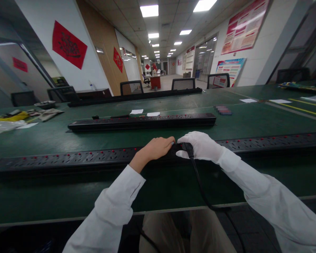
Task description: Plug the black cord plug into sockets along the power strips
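A long black power strip [68,160] with red switches or lights lies across the table in front of me. My left hand [156,148], bare, rests over its middle with the fingers curled together around the far edge. Just right of it, my right hand [201,146] wears a white dotted glove. Its fingers are closed around a black power plug [188,149], held against the top of the strip; whether the pins are in a socket is hidden. From the plug a black cable [199,182] hangs down over the table's near edge.
A shorter black strip [147,122] lies beyond, with another long dark bar [137,97] at the table's far side. Paper slips [153,114] sit between them. Gloves and a yellow item [17,116] lie far left. Several chairs [183,84] stand behind the green table [100,196].
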A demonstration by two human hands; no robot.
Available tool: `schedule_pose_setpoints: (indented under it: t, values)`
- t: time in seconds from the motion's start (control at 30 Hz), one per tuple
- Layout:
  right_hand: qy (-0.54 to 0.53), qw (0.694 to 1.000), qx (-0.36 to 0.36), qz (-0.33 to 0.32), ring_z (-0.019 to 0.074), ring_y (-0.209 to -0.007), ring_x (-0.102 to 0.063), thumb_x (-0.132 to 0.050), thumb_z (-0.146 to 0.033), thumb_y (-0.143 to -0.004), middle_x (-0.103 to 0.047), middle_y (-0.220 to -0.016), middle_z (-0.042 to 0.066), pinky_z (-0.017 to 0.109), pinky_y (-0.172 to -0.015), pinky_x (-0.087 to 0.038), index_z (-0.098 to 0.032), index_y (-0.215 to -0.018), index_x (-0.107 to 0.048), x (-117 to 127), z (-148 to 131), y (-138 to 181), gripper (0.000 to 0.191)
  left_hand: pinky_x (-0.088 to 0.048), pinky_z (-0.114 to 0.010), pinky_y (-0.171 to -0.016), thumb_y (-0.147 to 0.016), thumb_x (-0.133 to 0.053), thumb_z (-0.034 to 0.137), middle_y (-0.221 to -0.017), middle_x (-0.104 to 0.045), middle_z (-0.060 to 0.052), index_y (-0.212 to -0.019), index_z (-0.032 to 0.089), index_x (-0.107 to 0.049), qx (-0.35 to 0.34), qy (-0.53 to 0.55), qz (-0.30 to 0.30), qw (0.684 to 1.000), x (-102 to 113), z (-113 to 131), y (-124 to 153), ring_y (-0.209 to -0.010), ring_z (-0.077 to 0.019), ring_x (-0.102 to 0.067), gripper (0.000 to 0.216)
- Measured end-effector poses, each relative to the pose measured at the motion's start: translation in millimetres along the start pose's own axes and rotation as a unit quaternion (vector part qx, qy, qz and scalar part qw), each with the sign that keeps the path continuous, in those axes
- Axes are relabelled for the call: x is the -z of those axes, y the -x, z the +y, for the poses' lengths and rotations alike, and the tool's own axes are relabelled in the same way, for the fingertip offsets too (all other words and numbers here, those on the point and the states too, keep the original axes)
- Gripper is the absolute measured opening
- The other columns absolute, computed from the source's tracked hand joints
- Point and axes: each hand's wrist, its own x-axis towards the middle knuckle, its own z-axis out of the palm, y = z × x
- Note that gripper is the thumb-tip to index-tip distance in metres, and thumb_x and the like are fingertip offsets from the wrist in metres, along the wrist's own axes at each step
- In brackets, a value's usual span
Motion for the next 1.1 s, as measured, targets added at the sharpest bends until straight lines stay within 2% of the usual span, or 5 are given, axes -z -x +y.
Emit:
schedule_pose_setpoints:
  t: [1.1]
  values:
    - [0.0, 1.0, -0.003, -0.001, 0.0179, -0.081, -0.057, -0.045, -0.056, -0.074, -0.064, -0.085, 0.006, 0.027, -0.074, -0.039, -0.02, -0.098, -0.062, 0.5, 0.9, 0.8, 0.046, -0.042, -0.031, -0.073, -0.09, -0.016, 0.037, -0.093, -0.061, -0.004, -0.108, 0.024, -0.042, 0.016, 0.01, -0.006, 1.0, 2.9, 3.7, 0.7, -0.083, -0.0195, -0.059, 0.035]
